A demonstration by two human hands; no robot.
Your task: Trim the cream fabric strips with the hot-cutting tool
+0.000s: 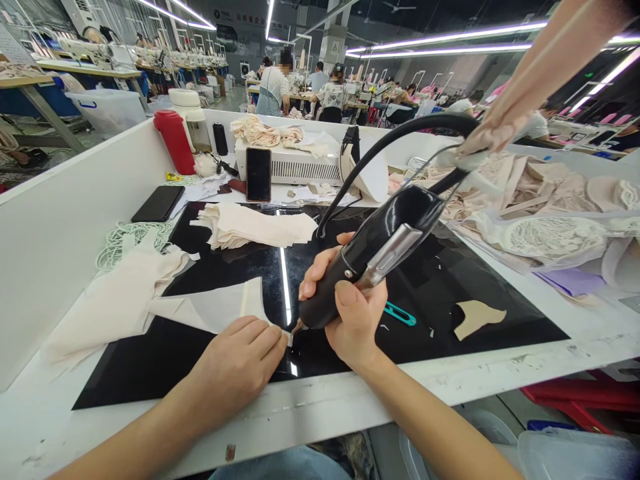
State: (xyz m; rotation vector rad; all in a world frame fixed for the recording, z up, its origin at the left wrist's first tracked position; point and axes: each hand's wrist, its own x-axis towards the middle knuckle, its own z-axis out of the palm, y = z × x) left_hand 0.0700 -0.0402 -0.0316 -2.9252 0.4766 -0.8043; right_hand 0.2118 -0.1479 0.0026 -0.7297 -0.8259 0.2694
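My right hand (355, 310) is wrapped round a black corded hand tool (325, 290) with a metal lever along its side. My thumb lies by the lever. The tool tilts, its narrow tip down at the corner of a pale fabric piece (205, 308). My left hand (243, 360) presses that piece onto the black glossy board (145, 373), fingers together near the tip. The other end of the piece meets a heap of cream fabric (120, 297) on the left. Beyond my hands lies a stack of cream cut pieces (255, 225).
A teal cutter (400, 313) and a beige scrap (477, 319) lie right of the tool. Lace and bra parts (540, 233) pile up at the right. A phone (259, 175), red tumbler (175, 141) and white machine (295, 163) stand behind. A cloth strip (535, 73) ties the tool's cable from above.
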